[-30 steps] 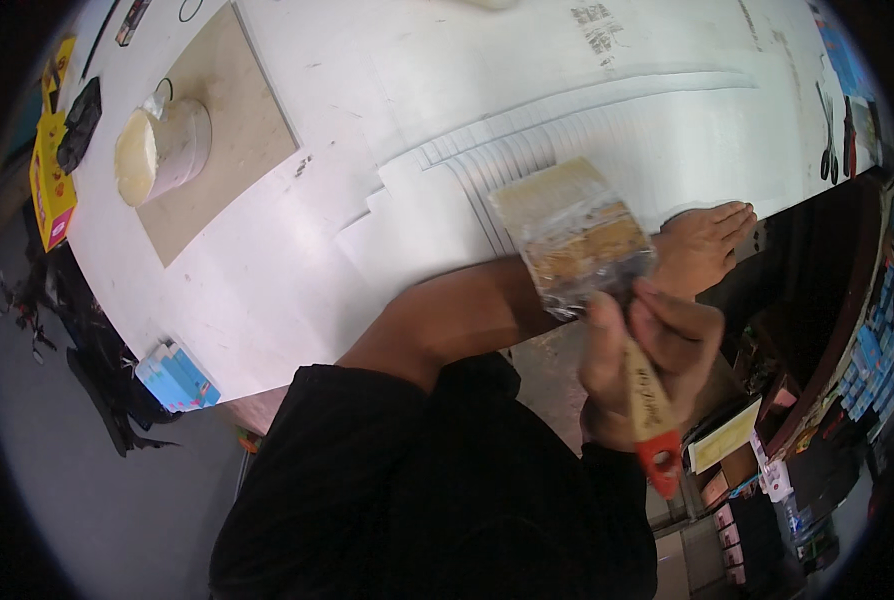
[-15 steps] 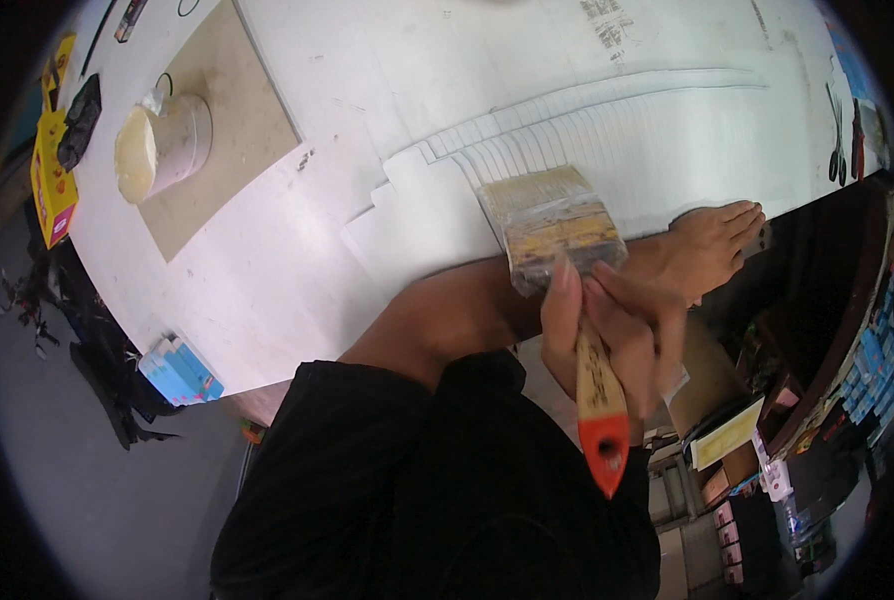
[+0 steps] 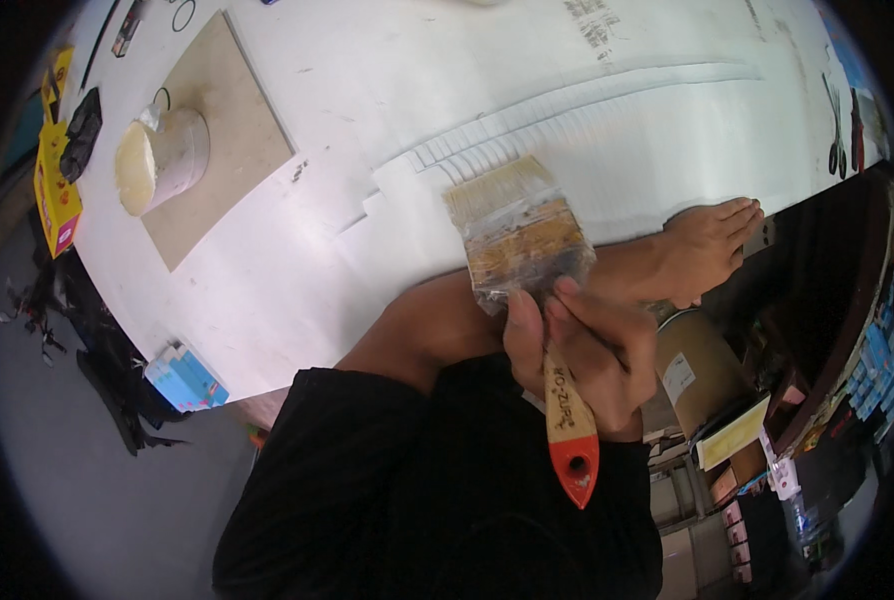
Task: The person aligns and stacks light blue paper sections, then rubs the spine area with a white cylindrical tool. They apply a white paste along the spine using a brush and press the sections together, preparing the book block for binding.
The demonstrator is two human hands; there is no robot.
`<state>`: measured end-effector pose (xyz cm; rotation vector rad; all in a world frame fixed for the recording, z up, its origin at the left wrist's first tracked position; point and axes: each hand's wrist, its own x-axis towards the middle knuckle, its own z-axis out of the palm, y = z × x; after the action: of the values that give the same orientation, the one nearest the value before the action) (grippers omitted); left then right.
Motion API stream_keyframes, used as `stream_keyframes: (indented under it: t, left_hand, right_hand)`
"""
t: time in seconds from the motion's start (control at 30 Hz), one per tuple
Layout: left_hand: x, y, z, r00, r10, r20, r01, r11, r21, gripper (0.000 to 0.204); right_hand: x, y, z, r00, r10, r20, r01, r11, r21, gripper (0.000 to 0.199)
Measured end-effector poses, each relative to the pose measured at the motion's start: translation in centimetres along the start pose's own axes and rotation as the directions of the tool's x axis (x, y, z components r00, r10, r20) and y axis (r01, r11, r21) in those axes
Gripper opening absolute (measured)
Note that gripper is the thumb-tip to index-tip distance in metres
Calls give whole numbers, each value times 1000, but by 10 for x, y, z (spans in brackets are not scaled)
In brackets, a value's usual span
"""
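Observation:
My right hand [image 3: 602, 355] is closed round a wide flat paintbrush [image 3: 527, 235], thumb on one side and fingers on the other. Its wooden handle ends in a red tip pointing toward me, and clear tape or film wraps the ferrule. The pale bristles appear over a fanned row of overlapping white sheets [image 3: 607, 130]; whether they touch cannot be made out. My left arm reaches across to the right under the brush. At the sheets' near right edge my left hand [image 3: 709, 250] lies flat, fingers stretched out, holding nothing.
On the white table [image 3: 267, 290], a tub [image 3: 182, 150] of pale cream stuff stands on a brown board [image 3: 237, 110]. Scissors [image 3: 835, 140] lie at the right edge. A yellow box [image 3: 59, 205], a black bag [image 3: 82, 135] and a blue box [image 3: 182, 375] line the left side.
My right hand and the paintbrush have moved left across the row of sheets. My left hand stays flat in about the same place.

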<state>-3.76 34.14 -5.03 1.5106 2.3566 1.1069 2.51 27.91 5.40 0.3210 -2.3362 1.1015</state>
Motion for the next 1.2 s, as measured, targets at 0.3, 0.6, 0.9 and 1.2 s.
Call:
stream_keyframes:
  t: [0.3,0.6,0.9,1.2]
  left_hand:
    - [7,3,-9,996,55,75,-68,978,195,53]
    - [19,0,11,991,128,24,-130,958,255,69]
    - [30,-8,77,942,57,-330,-106,986,-132,49]
    - [4,8,39,981,-180,77,-194,-837,512,67]
  right_hand:
    - [-9,17,12,998,14,68,-6,993,-116,23]
    - [6,41,-12,999,27,-22,-30,986,-166,19]
    - [26,49,-40,983,184,-7,-180,957,-227,19]
    - [36,91,-60,968,244,-60,-251,936,-245,19]
